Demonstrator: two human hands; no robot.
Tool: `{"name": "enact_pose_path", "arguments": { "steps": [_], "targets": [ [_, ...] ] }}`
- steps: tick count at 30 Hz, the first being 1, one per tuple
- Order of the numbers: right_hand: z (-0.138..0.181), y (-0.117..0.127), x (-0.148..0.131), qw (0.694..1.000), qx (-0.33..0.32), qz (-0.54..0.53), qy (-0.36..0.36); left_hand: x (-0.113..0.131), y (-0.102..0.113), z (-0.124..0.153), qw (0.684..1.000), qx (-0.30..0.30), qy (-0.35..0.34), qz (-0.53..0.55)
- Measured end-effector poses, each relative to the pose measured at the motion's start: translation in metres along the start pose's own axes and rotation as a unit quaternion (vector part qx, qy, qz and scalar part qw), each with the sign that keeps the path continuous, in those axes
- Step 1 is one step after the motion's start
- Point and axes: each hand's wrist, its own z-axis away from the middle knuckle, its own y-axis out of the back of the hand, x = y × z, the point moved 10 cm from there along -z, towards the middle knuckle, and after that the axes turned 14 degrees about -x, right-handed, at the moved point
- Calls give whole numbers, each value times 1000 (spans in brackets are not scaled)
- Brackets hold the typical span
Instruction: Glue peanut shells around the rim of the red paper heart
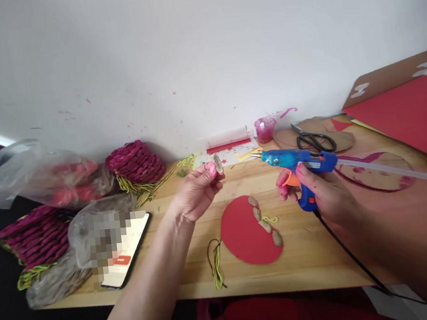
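Between the thumb and fingers of my left hand (200, 190) is a small brown stone (218, 164), raised above the table. My right hand (324, 189) grips a blue glue gun (285, 158) by its handle, a finger at the orange trigger (291, 177). Its metal nozzle points left, apart from the stone. Below both hands a red disc (243, 237) lies flat, with several similar brown stones (264, 225) in a row along its right edge. A yellow-green tassel (217, 268) lies at the disc's left side.
Black scissors (315, 140) rest on cardboard behind the glue gun, beside a pink-stained cup (265, 130). A phone (126, 254), plastic bags (49, 176) and magenta woven pieces (136, 162) occupy the left. Red sheets (405, 114) lean at the right. The gun's black cord (353, 254) crosses the table's front edge.
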Motion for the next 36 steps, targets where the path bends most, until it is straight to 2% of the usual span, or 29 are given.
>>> {"name": "enact_pose_path", "arguments": {
  "steps": [5, 9, 15, 25, 32, 36],
  "targets": [
    [7, -9, -16, 997, -10, 42, 58, -32, -6, -12, 999, -18, 32, 10],
    [13, -18, -15, 992, -28, 101, 65, -43, -2, -11, 998, -31, 49, 18],
    [18, -26, -11, 968, -69, 226, 91, -45, 0, -7, 997, -30, 60, 34],
    [17, -20, -7, 970, -40, 223, 93, -50, -8, -6, 995, -44, 76, 48],
    [18, -18, -9, 965, -14, 259, 44, -51, -8, -5, 995, -47, 82, 43],
    [18, -18, -12, 961, -11, 274, 44, -51, -8, -5, 995, -46, 82, 41]
  ]
}}
